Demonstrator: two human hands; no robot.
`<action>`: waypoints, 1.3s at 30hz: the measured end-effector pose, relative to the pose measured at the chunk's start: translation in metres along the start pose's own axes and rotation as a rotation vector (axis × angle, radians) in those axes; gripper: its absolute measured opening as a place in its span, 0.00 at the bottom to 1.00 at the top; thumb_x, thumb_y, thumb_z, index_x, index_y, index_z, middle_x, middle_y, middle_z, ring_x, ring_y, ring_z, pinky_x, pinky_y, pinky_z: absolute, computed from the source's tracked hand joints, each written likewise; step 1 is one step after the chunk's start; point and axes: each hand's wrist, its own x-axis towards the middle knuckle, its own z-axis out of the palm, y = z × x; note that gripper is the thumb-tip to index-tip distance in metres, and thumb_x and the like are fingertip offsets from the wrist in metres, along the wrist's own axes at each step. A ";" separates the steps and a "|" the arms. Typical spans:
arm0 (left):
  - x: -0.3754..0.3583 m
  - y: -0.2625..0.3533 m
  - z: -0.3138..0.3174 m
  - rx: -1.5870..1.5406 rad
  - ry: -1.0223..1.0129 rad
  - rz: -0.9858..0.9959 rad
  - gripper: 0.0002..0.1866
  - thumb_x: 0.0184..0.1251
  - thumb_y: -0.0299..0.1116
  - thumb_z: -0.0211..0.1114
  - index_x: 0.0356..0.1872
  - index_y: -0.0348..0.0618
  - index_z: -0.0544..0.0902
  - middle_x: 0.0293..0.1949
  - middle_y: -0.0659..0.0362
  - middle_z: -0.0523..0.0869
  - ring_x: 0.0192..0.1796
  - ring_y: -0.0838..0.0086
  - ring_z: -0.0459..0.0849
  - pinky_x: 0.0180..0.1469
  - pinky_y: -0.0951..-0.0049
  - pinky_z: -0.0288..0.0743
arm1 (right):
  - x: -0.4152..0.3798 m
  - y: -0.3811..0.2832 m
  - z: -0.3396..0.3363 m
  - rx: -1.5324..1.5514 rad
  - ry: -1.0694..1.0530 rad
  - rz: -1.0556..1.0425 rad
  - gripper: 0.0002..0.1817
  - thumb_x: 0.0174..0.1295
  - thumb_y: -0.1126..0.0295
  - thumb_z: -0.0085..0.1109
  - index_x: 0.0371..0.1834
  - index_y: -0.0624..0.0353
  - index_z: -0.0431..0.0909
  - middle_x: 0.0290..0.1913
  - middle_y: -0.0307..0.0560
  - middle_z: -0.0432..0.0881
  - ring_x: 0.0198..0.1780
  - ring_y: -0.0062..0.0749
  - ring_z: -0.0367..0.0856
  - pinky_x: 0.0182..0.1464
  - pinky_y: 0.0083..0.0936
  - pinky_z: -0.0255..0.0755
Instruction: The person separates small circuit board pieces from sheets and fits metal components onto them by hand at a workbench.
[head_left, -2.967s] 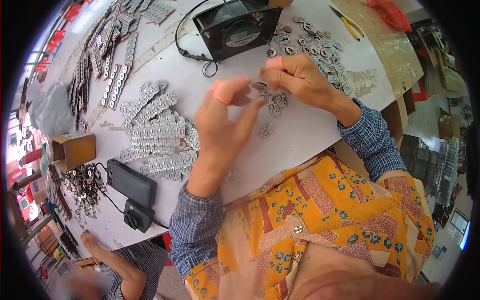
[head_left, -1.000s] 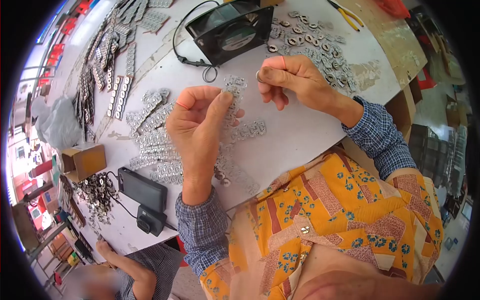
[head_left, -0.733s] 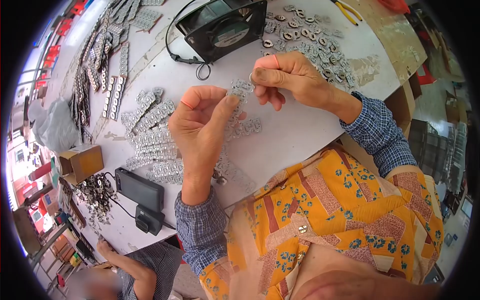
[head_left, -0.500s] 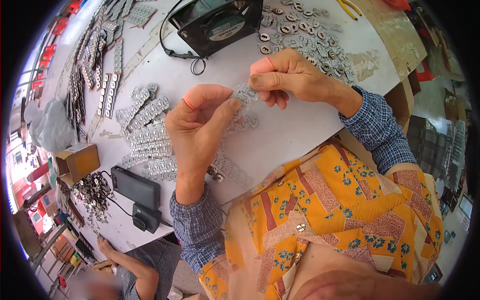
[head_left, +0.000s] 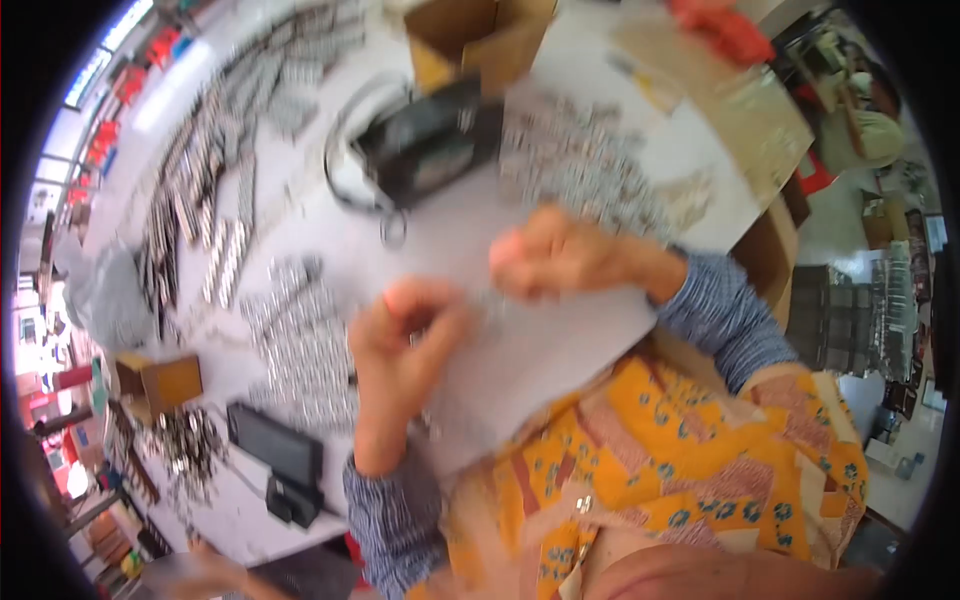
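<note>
My left hand [head_left: 405, 355] is blurred, its thumb and forefinger pinched over the table in front of the shirt. A faint, silvery strip of small metal parts [head_left: 484, 300] shows at its fingertips; its details are smeared. My right hand [head_left: 560, 255] is curled closed a little farther out and to the right, apart from the left. Whatever lies in its fingers is hidden. Beside my left hand a pile of linked metal strips [head_left: 300, 350] covers the table. Loose small metal parts [head_left: 575, 155] are spread beyond my right hand.
A black fan [head_left: 430, 140] with a looped cable stands at the back, before an open cardboard box [head_left: 480, 45]. At left are more metal strips [head_left: 200, 180], a plastic bag [head_left: 108, 285], a small box [head_left: 158, 382] and a black device [head_left: 275, 445]. Another person's arm [head_left: 215, 575] shows lower left.
The view has shifted and blurred, so the table's things sit lower and the box behind the fan shows. My hands have moved apart slightly, and the right is more tightly curled.
</note>
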 end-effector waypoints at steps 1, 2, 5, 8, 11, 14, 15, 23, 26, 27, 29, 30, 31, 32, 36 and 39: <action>0.002 0.000 0.001 -0.011 -0.009 0.033 0.04 0.60 0.20 0.71 0.34 0.39 0.84 0.29 0.68 0.84 0.34 0.87 0.81 0.40 0.81 0.78 | -0.001 -0.002 0.000 -0.079 -0.019 -0.023 0.13 0.74 0.66 0.53 0.30 0.60 0.78 0.23 0.35 0.77 0.24 0.16 0.74 0.26 0.20 0.69; 0.001 -0.002 0.001 -0.038 -0.028 0.006 0.04 0.61 0.20 0.71 0.35 0.38 0.84 0.30 0.67 0.85 0.34 0.86 0.82 0.40 0.81 0.78 | -0.002 0.001 -0.001 -0.025 -0.060 -0.057 0.12 0.73 0.66 0.53 0.33 0.59 0.78 0.23 0.36 0.77 0.24 0.16 0.75 0.26 0.21 0.70; 0.000 -0.004 0.003 -0.146 -0.061 -0.039 0.05 0.62 0.18 0.70 0.38 0.34 0.84 0.33 0.61 0.87 0.34 0.81 0.84 0.39 0.79 0.81 | -0.003 0.001 0.005 0.003 -0.033 0.009 0.14 0.73 0.63 0.54 0.31 0.59 0.78 0.23 0.35 0.77 0.25 0.18 0.76 0.27 0.21 0.71; 0.000 -0.003 0.003 -0.176 -0.069 -0.048 0.06 0.64 0.18 0.70 0.39 0.32 0.83 0.34 0.58 0.87 0.35 0.79 0.86 0.37 0.78 0.82 | 0.001 -0.001 0.003 -0.159 -0.036 -0.082 0.16 0.73 0.61 0.56 0.29 0.60 0.77 0.21 0.38 0.77 0.24 0.20 0.77 0.27 0.22 0.71; 0.000 -0.005 0.004 -0.168 -0.065 -0.046 0.06 0.64 0.20 0.71 0.41 0.31 0.83 0.34 0.58 0.88 0.34 0.80 0.85 0.37 0.79 0.82 | 0.002 -0.001 0.005 -0.251 -0.004 -0.205 0.15 0.72 0.63 0.58 0.30 0.63 0.77 0.20 0.42 0.77 0.23 0.24 0.77 0.27 0.25 0.70; 0.000 -0.006 0.004 -0.189 -0.107 -0.075 0.07 0.66 0.23 0.70 0.41 0.32 0.84 0.34 0.59 0.88 0.34 0.81 0.85 0.38 0.80 0.81 | 0.000 -0.001 0.006 -0.261 0.033 -0.237 0.14 0.71 0.64 0.60 0.31 0.63 0.77 0.20 0.46 0.77 0.22 0.27 0.77 0.27 0.26 0.69; -0.001 -0.006 0.004 -0.176 -0.121 -0.103 0.06 0.66 0.24 0.70 0.41 0.32 0.85 0.34 0.60 0.88 0.34 0.82 0.84 0.38 0.80 0.79 | -0.001 -0.001 0.006 -0.257 0.040 -0.233 0.13 0.70 0.65 0.60 0.31 0.63 0.77 0.20 0.48 0.77 0.22 0.28 0.77 0.27 0.27 0.69; -0.002 -0.006 0.002 -0.097 -0.200 -0.082 0.07 0.69 0.26 0.69 0.41 0.32 0.84 0.34 0.60 0.88 0.32 0.83 0.83 0.34 0.81 0.80 | -0.004 -0.004 0.008 -0.203 -0.006 -0.133 0.13 0.70 0.64 0.59 0.30 0.60 0.79 0.20 0.39 0.77 0.21 0.20 0.74 0.24 0.23 0.67; -0.005 -0.001 0.003 -0.260 -0.240 -0.118 0.07 0.69 0.27 0.69 0.41 0.33 0.85 0.34 0.60 0.88 0.32 0.82 0.83 0.34 0.81 0.80 | -0.006 -0.010 0.009 0.201 -0.049 0.131 0.12 0.69 0.63 0.59 0.30 0.58 0.80 0.22 0.33 0.77 0.21 0.15 0.73 0.21 0.17 0.64; -0.003 0.006 0.004 -0.305 -0.237 -0.160 0.07 0.69 0.27 0.69 0.41 0.33 0.85 0.34 0.59 0.88 0.32 0.82 0.84 0.34 0.80 0.80 | -0.005 -0.009 0.008 0.346 -0.061 0.213 0.11 0.69 0.63 0.59 0.30 0.57 0.80 0.22 0.31 0.77 0.22 0.13 0.73 0.20 0.15 0.63; -0.001 -0.001 0.005 -0.393 -0.233 -0.203 0.08 0.69 0.28 0.68 0.42 0.33 0.85 0.34 0.59 0.88 0.32 0.81 0.85 0.34 0.80 0.81 | -0.001 -0.002 0.005 0.457 -0.074 0.203 0.11 0.68 0.63 0.60 0.31 0.57 0.81 0.23 0.31 0.78 0.21 0.11 0.74 0.19 0.12 0.62; 0.001 -0.006 0.003 -0.374 -0.225 -0.200 0.08 0.69 0.29 0.68 0.42 0.33 0.85 0.34 0.59 0.88 0.32 0.81 0.85 0.33 0.81 0.81 | 0.000 0.005 0.006 0.535 -0.085 0.218 0.11 0.68 0.62 0.60 0.32 0.57 0.82 0.24 0.31 0.79 0.21 0.11 0.74 0.19 0.10 0.62; 0.002 -0.013 0.002 -0.355 -0.217 -0.212 0.09 0.69 0.29 0.67 0.43 0.33 0.85 0.35 0.59 0.88 0.32 0.81 0.85 0.33 0.82 0.80 | 0.001 0.012 0.007 0.544 -0.076 0.228 0.11 0.68 0.63 0.60 0.32 0.57 0.82 0.24 0.32 0.79 0.21 0.11 0.74 0.18 0.10 0.61; 0.002 -0.008 0.004 -0.398 -0.246 -0.205 0.09 0.70 0.29 0.67 0.44 0.33 0.84 0.35 0.59 0.88 0.32 0.82 0.85 0.33 0.82 0.80 | 0.003 0.012 0.007 0.545 -0.071 0.233 0.11 0.69 0.63 0.60 0.33 0.57 0.82 0.24 0.33 0.80 0.21 0.11 0.74 0.18 0.10 0.61; 0.005 -0.019 0.005 -0.577 -0.263 -0.093 0.09 0.70 0.30 0.67 0.43 0.34 0.83 0.35 0.57 0.88 0.32 0.79 0.85 0.32 0.80 0.80 | 0.003 0.012 0.010 0.651 -0.051 0.192 0.12 0.70 0.62 0.60 0.34 0.58 0.82 0.25 0.33 0.80 0.21 0.10 0.74 0.17 0.11 0.60; 0.004 -0.010 0.011 -0.487 -0.110 -0.126 0.04 0.71 0.26 0.66 0.42 0.37 0.85 0.33 0.59 0.88 0.31 0.79 0.84 0.33 0.80 0.78 | 0.008 0.010 0.009 0.547 0.007 0.143 0.14 0.71 0.60 0.61 0.34 0.59 0.82 0.25 0.33 0.80 0.21 0.11 0.75 0.18 0.10 0.62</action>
